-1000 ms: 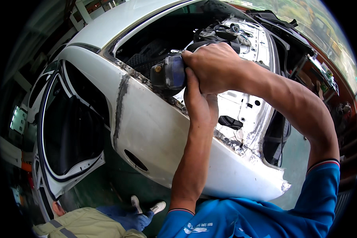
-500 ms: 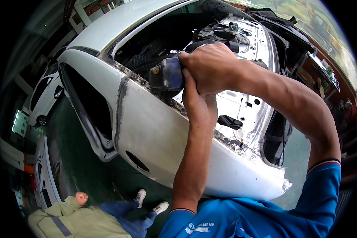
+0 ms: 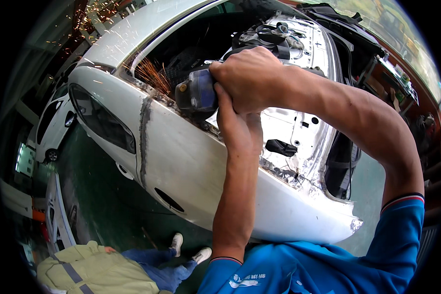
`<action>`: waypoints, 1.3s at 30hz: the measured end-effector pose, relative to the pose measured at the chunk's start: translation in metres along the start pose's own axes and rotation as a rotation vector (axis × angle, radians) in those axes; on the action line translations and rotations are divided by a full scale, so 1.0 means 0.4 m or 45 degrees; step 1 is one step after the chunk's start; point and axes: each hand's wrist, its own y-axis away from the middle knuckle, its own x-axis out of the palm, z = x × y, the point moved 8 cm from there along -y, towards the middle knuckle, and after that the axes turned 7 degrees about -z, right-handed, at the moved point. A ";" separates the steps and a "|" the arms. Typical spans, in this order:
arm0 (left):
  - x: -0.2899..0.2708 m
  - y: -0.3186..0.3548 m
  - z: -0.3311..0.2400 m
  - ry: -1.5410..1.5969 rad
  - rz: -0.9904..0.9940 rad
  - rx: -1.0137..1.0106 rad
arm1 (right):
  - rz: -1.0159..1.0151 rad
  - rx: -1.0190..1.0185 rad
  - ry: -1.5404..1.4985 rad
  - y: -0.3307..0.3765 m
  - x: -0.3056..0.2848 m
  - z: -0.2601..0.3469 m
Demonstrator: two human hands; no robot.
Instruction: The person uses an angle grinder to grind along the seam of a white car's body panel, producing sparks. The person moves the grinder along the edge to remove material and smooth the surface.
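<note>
An angle grinder [image 3: 197,93] with a dark, bluish head is held against the seam edge of the white car body [image 3: 201,161], below the rear window opening. Orange sparks [image 3: 152,73] spray from it toward the upper left. My right hand [image 3: 252,78] is closed over the grinder's body from above. Beneath it, my left hand [image 3: 237,120] is also closed on the tool, its thumb along the side of the head. The grinder's disc is hidden. A rough dark weld line [image 3: 144,142] runs down the panel left of the grinder.
At lower left stands a person in a light green jacket [image 3: 93,269]. The car's rear door [image 3: 103,122] is closed. Black straps [image 3: 274,39] lie on the bare metal shelf [image 3: 299,125]. Another white car [image 3: 54,122] and a cluttered workbench [image 3: 396,81] stand farther off.
Sparks now fly from the grinder, where none showed before. Grinder and both hands have shifted slightly left in view. The rear door has swung from open to closed. The other person's hand has dropped.
</note>
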 end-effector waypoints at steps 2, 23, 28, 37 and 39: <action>-0.003 0.000 0.000 0.012 0.021 0.002 | 0.001 0.001 -0.003 -0.003 0.001 0.002; -0.010 0.002 0.004 -0.047 -0.061 0.012 | 0.037 -0.001 -0.027 0.002 0.005 -0.004; -0.006 -0.003 0.002 -0.047 -0.046 0.008 | -0.009 -0.027 -0.033 -0.003 0.004 -0.007; -0.002 -0.007 -0.003 -0.018 -0.025 0.014 | -0.011 -0.036 -0.036 -0.005 -0.004 -0.002; -0.001 -0.006 -0.002 -0.013 -0.031 0.015 | -0.010 -0.037 -0.036 -0.003 -0.003 -0.002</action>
